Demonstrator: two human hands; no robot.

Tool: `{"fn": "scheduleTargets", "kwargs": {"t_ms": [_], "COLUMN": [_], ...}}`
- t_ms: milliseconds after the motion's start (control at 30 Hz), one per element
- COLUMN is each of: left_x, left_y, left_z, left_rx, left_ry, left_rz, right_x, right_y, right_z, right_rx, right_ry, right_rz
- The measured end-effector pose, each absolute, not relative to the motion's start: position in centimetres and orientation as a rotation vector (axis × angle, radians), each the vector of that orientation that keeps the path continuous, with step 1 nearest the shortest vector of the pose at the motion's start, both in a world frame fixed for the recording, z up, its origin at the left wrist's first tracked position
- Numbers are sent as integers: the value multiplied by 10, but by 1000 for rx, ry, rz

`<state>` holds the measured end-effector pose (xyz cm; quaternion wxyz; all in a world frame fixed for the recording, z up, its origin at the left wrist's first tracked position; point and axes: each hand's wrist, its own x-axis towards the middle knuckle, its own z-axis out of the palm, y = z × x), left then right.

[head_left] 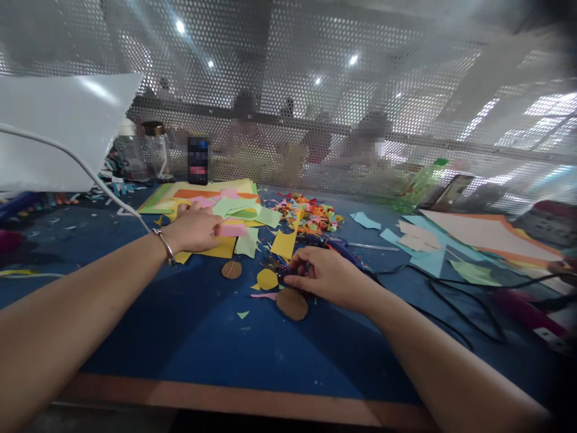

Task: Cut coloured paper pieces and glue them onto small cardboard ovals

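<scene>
My left hand, with a metal bangle on the wrist, rests on a pile of coloured paper sheets and pinches a pink paper strip. My right hand lies palm down on the blue table, fingertips on small dark scraps next to a yellow paper cut-out. A brown paper oval lies just below that hand. A smaller brown disc sits between the hands. I cannot tell whether the right fingers hold anything.
A heap of curled coloured scraps lies beyond my right hand. Light blue and cream paper pieces and black cables lie at the right. Jars and a phone stand at the back by a perforated screen. People sit behind it.
</scene>
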<state>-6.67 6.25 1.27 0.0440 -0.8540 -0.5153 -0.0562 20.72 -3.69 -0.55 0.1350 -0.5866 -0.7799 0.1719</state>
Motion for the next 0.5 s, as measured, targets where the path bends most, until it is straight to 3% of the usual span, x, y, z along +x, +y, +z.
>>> {"fn": "scheduleTargets", "kwargs": {"t_ms": [167,500], "left_x": [-53,-34], "left_y": [58,54], "left_z": [7,-8], "left_rx": [-2617,-2795], "left_ry": [-1552,-1591], "left_rz": [-371,-374], "right_x": [206,200], "right_y": [-37,-39], "right_z": [-4,-4], "right_rx": [-1693,-1624], "right_ry": [-2260,-2239], "right_rz": [504,548]}}
